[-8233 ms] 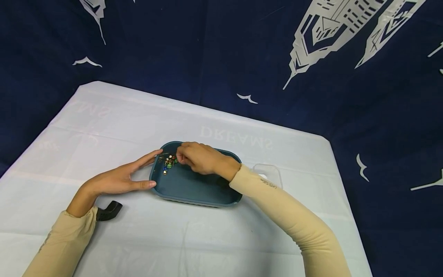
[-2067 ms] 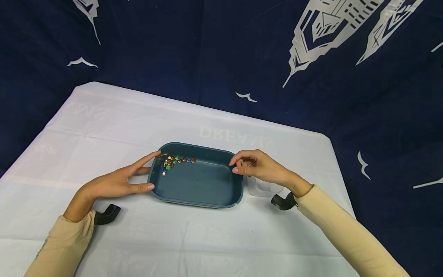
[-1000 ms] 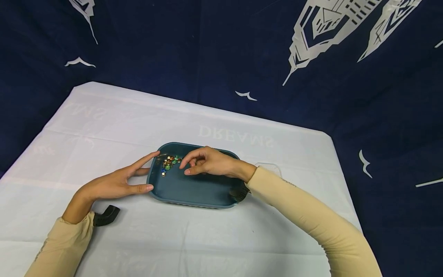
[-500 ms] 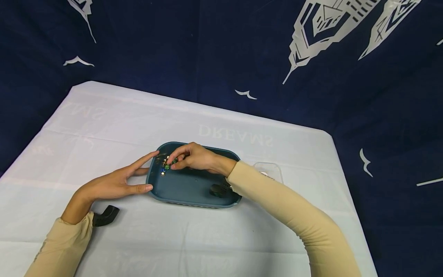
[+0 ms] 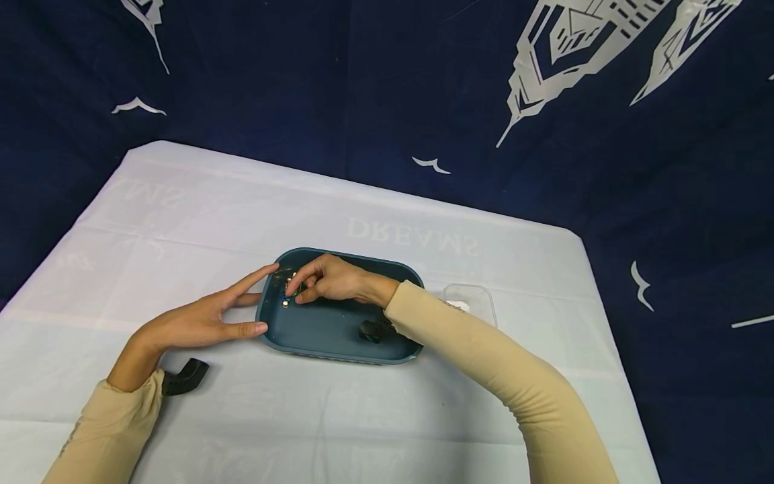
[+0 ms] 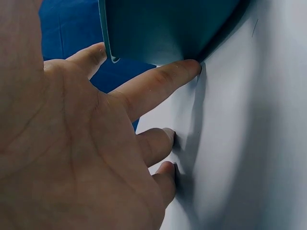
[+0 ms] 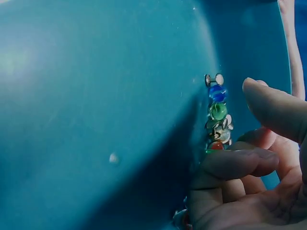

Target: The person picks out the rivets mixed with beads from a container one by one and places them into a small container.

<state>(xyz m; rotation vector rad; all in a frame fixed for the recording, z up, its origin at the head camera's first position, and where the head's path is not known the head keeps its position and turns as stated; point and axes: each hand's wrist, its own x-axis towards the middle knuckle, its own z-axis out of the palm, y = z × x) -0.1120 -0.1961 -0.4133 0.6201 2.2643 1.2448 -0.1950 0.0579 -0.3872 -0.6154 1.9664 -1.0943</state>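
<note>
A dark teal tray point(image 5: 338, 336) holds a line of glass marbles and small silver spool-shaped metal pieces along its left side. My left hand point(image 5: 199, 316) steadies that end, fingers spread, with its thumb and fingertips at the rim. In the left wrist view, a fingertip meets the tray's underside edge. Over the pieces reaches my right hand point(image 5: 338, 279), index finger extended and the other fingers bent. The right wrist view shows a blue marble point(image 7: 218, 93), a green marble point(image 7: 218, 111) and a metal piece point(image 7: 214, 79) beside the fingers. Nothing shows gripped between thumb and index finger.
A clear plastic container point(image 5: 480, 299) with something white inside stands right of the tray, partly behind the right sleeve. A white cloth point(image 5: 242, 417) covers the table. A dark blue curtain point(image 5: 290, 87) hangs behind. Black wrist-worn devices point(image 5: 186, 378) jut from both sleeves.
My right hand has moved from beside the clear container leftward across the tray to the marbles, then slightly further left and down. My left hand has stayed at the rim.
</note>
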